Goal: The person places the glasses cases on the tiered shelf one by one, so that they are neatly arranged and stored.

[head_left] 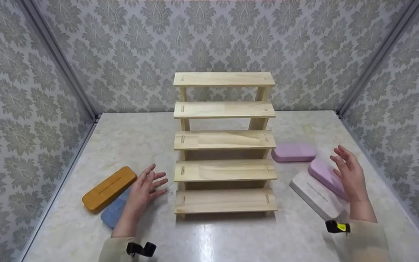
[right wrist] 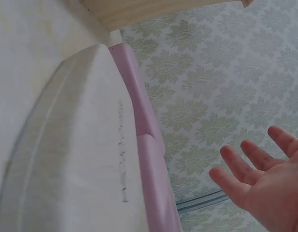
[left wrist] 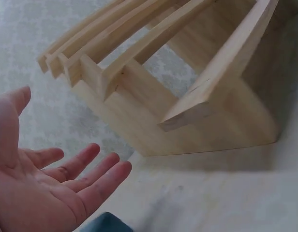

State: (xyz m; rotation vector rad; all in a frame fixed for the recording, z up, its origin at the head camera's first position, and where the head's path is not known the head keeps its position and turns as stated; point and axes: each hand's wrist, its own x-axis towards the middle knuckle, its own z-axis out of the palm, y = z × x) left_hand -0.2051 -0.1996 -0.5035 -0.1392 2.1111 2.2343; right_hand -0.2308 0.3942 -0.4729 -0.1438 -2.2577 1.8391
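My left hand (head_left: pixel 144 191) hovers with spread fingers above a blue glasses case (head_left: pixel 116 209), covering part of it. An orange glasses case (head_left: pixel 109 189) lies just left of that one. In the left wrist view the left palm (left wrist: pixel 40 193) faces the shelf and holds nothing. My right hand (head_left: pixel 352 178), fingers loosely extended, is over the right end of a pink glasses case (head_left: pixel 326 177). Beside that case lies a white glasses case (head_left: pixel 316 194) with small dark lettering. Another pink case (head_left: pixel 294 152) sits farther back, near the shelf. The right palm (right wrist: pixel 279 191) is bare too.
A five-tiered wooden step shelf (head_left: pixel 225 140) stands in the middle of the pale marbled table (head_left: pixel 136 138), between the hands. Patterned walls (head_left: pixel 209 43) close off the back and both sides. Each wrist wears a black strap.
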